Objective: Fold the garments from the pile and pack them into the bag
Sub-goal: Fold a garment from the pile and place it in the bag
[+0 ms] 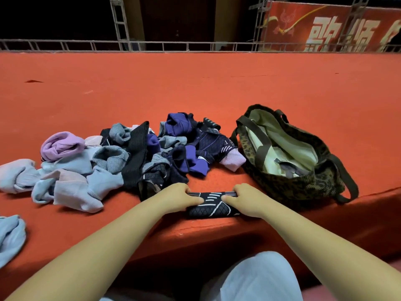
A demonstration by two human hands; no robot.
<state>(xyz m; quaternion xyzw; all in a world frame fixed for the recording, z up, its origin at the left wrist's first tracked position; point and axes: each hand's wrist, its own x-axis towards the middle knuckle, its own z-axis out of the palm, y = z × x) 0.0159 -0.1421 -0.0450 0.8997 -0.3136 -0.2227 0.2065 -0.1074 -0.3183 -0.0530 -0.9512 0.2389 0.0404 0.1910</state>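
Both hands (213, 197) curled on dark garment (213, 206)

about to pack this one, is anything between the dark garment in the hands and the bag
Nothing visible does. The dark patterned garment, held by the left hand and right hand, lies at the carpet edge, and only bare red carpet separates it from the open bag on its right. The pile sits off to the left.
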